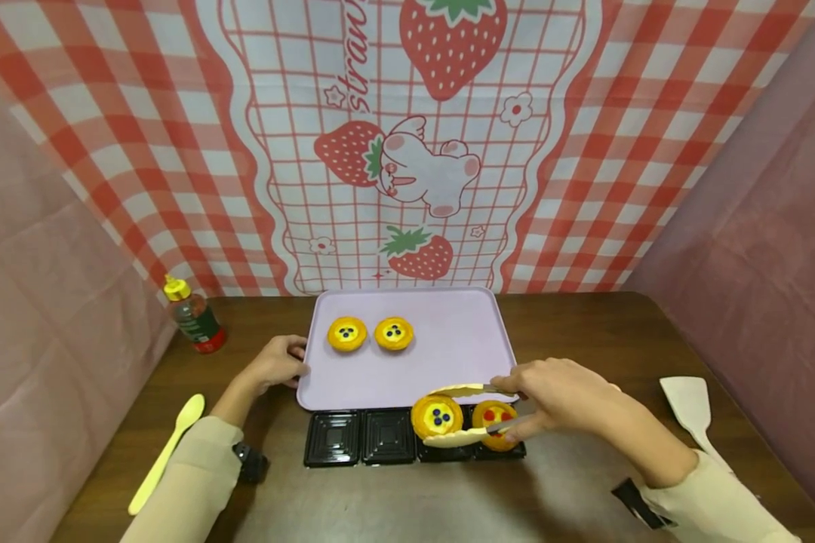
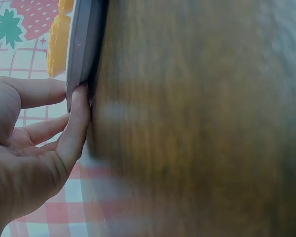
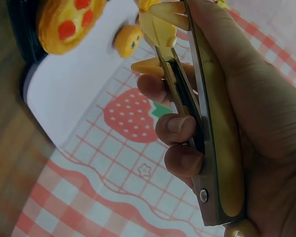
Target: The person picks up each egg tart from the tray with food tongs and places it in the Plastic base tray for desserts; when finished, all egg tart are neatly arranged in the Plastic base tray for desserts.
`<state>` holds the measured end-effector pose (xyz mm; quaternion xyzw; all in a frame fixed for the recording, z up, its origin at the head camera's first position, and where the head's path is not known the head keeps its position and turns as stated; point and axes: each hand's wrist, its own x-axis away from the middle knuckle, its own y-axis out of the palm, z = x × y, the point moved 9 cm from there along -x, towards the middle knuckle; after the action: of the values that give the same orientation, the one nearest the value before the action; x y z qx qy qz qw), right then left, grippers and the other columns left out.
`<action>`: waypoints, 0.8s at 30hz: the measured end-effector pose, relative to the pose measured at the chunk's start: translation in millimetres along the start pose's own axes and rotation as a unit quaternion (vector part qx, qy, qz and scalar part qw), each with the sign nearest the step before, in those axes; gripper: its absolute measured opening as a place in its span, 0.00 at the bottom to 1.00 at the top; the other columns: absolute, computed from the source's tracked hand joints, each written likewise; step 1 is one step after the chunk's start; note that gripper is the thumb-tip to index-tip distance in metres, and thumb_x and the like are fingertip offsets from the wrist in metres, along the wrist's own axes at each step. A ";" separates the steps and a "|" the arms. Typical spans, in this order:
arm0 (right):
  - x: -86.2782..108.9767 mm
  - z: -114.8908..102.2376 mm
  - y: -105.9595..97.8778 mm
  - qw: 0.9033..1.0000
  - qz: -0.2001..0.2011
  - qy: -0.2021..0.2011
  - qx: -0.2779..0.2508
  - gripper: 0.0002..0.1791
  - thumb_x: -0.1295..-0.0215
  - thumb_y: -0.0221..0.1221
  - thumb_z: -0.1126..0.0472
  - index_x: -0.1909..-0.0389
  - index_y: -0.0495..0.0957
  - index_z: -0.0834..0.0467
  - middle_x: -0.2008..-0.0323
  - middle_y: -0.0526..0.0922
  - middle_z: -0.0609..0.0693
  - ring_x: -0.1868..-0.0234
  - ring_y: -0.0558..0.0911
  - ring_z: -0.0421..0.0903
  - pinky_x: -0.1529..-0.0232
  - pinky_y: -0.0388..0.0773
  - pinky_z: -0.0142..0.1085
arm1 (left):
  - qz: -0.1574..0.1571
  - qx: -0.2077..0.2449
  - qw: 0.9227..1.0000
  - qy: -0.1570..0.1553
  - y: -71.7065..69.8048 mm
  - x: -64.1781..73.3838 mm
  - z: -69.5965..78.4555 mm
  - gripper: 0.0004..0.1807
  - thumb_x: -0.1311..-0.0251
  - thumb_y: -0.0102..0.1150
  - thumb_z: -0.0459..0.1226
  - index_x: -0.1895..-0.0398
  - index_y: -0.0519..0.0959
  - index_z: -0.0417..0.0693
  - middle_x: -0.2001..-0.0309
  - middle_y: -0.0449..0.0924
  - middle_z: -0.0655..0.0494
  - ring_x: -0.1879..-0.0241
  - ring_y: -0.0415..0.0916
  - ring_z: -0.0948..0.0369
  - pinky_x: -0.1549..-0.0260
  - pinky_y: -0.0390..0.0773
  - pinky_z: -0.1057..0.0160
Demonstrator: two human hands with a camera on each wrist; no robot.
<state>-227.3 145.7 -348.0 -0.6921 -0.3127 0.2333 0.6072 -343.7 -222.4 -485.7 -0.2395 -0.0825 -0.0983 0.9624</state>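
Observation:
My right hand (image 1: 564,396) grips a pair of yellow-tipped tongs (image 3: 207,113). Between the tong tips is an egg tart with blue berries (image 1: 438,417), over the third compartment of the black tray (image 1: 389,437). A tart with red pieces (image 3: 71,24) sits in the rightmost compartment, partly behind the tongs in the head view. With my left hand (image 1: 280,362) I pinch the left edge of the lilac tray (image 1: 448,332), thumb and fingers at its rim (image 2: 80,44). On that tray stand two blue-berry tarts, one at left (image 1: 347,333) and another beside it (image 1: 394,332).
A squeeze bottle with a yellow cap (image 1: 197,317) stands at the back left of the wooden table (image 1: 570,324). A yellow spoon (image 1: 166,456) lies at the left, a white spatula (image 1: 689,407) at the right. A strawberry-print cloth (image 1: 421,188) hangs behind the table.

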 end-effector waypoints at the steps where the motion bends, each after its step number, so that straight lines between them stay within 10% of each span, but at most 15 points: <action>1: -0.2 0.0 1.9 1.000 -0.001 0.000 -0.002 0.39 0.51 0.68 0.32 0.45 0.83 0.56 0.66 0.83 0.39 0.70 0.77 0.34 0.73 0.78 0.37 | 0.000 0.001 1.000 -0.001 0.1 -0.2 -0.4 0.36 0.51 0.59 0.22 0.36 0.61 0.21 0.58 0.70 0.37 0.69 0.75 0.55 0.75 0.85 0.54; 24: 1.0 10.9 28.0 1.000 -0.002 0.021 -0.009 0.36 0.54 0.72 0.35 0.49 0.84 0.54 0.75 0.75 0.35 0.76 0.70 0.33 0.78 0.71 0.33 | 0.004 -0.003 1.000 -0.012 0.0 -3.4 -3.8 0.35 0.49 0.60 0.23 0.35 0.62 0.22 0.58 0.70 0.37 0.68 0.75 0.55 0.74 0.85 0.55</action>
<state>-230.1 152.1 -377.2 -0.7015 -0.3038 0.2146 0.6079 -346.6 -223.7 -489.7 -0.2435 -0.0926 -0.0920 0.9611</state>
